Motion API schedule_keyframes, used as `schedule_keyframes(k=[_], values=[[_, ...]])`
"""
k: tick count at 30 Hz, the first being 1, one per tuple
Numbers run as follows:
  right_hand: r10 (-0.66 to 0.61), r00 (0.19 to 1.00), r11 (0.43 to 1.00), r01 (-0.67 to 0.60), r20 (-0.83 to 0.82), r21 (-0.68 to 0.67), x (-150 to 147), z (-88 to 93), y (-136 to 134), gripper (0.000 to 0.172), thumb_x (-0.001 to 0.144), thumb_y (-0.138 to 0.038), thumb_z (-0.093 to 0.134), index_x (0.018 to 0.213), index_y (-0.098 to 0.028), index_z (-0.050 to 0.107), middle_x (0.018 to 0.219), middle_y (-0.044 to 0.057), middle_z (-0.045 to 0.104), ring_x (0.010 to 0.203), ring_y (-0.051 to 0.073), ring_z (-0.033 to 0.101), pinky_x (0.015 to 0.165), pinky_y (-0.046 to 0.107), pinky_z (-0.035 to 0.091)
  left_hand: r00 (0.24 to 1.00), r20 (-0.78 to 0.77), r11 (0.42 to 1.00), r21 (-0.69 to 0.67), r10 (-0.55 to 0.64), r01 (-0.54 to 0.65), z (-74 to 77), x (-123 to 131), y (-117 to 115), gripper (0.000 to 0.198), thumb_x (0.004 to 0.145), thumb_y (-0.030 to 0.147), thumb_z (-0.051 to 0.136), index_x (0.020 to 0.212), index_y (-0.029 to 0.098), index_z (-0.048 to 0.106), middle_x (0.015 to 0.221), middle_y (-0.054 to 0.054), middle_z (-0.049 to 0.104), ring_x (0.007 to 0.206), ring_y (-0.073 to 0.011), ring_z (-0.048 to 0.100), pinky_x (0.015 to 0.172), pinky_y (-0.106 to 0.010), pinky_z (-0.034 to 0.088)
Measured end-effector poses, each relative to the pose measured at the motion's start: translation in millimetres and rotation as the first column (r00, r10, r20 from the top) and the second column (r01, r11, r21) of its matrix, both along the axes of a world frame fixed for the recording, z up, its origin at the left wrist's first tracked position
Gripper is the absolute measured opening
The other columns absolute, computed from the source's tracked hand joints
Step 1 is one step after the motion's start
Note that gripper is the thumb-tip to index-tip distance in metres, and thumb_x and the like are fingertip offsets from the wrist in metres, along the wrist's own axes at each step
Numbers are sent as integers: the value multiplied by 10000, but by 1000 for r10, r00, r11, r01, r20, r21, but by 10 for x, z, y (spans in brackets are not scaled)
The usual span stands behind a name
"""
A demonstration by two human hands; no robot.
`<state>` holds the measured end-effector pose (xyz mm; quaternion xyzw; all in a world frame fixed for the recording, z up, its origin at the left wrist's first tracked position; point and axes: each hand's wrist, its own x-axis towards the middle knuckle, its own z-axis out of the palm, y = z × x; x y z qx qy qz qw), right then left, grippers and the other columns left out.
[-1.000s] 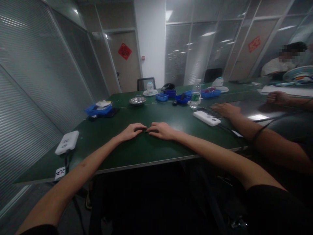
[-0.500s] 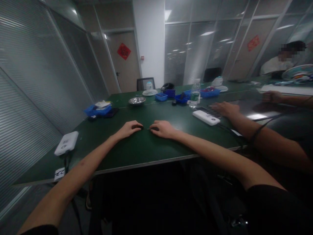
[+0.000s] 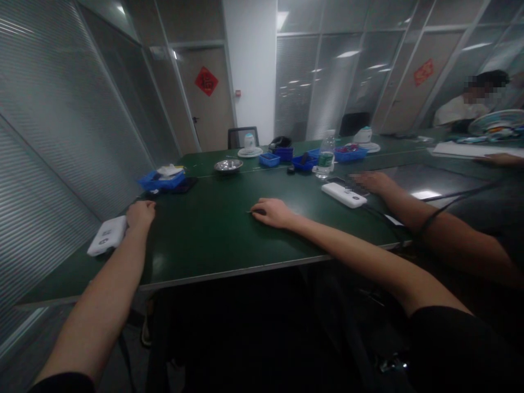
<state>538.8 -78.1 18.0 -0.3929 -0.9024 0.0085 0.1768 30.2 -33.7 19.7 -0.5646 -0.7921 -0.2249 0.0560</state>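
My right hand [image 3: 273,213] rests over the middle of the green table [image 3: 196,240]. Its fingers are closed around a small black tool [image 3: 259,211] with a thin, light-coloured tip pointing left; its exact kind is too small to tell. Far to the left, my left hand [image 3: 141,214] is by the table's left edge, right beside a white power bank [image 3: 107,236]. The left fingers are curled together, and whatever they hold is hidden. Beyond that hand stands a blue tray [image 3: 161,180] with white and dark items in it.
A steel bowl [image 3: 228,166] sits farther back. Small blue bins [image 3: 269,159], a water bottle [image 3: 325,157] and another white power bank [image 3: 344,195] stand to the right. A co-worker's hand [image 3: 374,183] lies near a dark glossy panel [image 3: 434,180]. Another person sits at the far right.
My left hand has moved from the table's middle, where it held a small dark piece facing the right hand, leftward to the power bank. My right hand has stayed put, gripping the black tool.
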Motion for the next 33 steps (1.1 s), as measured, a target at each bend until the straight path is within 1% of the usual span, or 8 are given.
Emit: schedule_keyframes(k=[3,9,14,17,22,25,28,33], values=[[5,1000,1000,-5,-1,-7,12,14,-4,346,1058,-418,554,1289,-261,757,1157,77,703,938,197,671,763,282,442,984,-67,983,-61,168,-172,26,103,-11,365,1038,320,562,1257,121,775,948,-120,736,976,-289,653,868,-368,482],[-4,1000,1000,4,7,-9,40,4,24,338,1055,-411,569,1289,-255,755,1153,79,701,949,195,668,783,276,446,982,-75,983,-42,176,-179,9,92,13,403,1051,348,524,1296,135,762,1050,-140,728,1002,-303,646,853,-373,482],[-10,1000,1000,10,11,7,39,-9,30,333,1049,-409,575,1280,-255,758,1155,78,704,961,204,669,780,279,445,981,58,983,-42,182,-180,-46,-25,82,408,1043,384,555,1314,155,756,1125,-125,721,990,-286,627,862,-365,476],[-7,1000,1000,7,13,8,39,-7,30,334,1048,-407,573,1280,-251,757,1161,77,704,972,207,669,781,282,442,980,72,983,-32,184,-183,-69,-60,117,410,1043,400,555,1333,186,753,1200,-121,709,994,-274,608,880,-365,472],[-1,1000,1000,1,9,-4,36,2,28,331,1046,-405,581,1278,-248,757,1153,79,707,960,204,670,782,283,441,989,26,990,13,143,-143,-93,-49,126,380,1014,346,616,1287,127,765,1091,-120,719,959,-250,583,922,-354,457],[4,1000,1000,-4,4,-5,36,12,16,333,1047,-402,578,1281,-245,755,1157,80,707,966,203,671,786,283,443,987,113,992,41,117,-122,-94,-57,135,366,978,306,668,1260,98,771,1056,-113,731,1017,-261,588,981,-356,438],[1,1000,1000,-1,13,0,39,22,7,336,1048,-408,578,1280,-243,756,1151,84,707,952,204,669,775,284,443,965,215,986,44,148,-161,-76,-96,168,340,945,312,713,1178,80,797,990,-97,753,1031,-259,617,1028,-350,429],[12,1000,1000,-12,12,-9,45,32,5,346,1052,-413,573,1291,-239,752,1155,86,705,929,197,664,758,279,442,941,296,983,29,163,-180,-51,-153,220,288,898,322,768,1098,123,822,914,-46,776,1053,-253,663,1084,-365,428]])
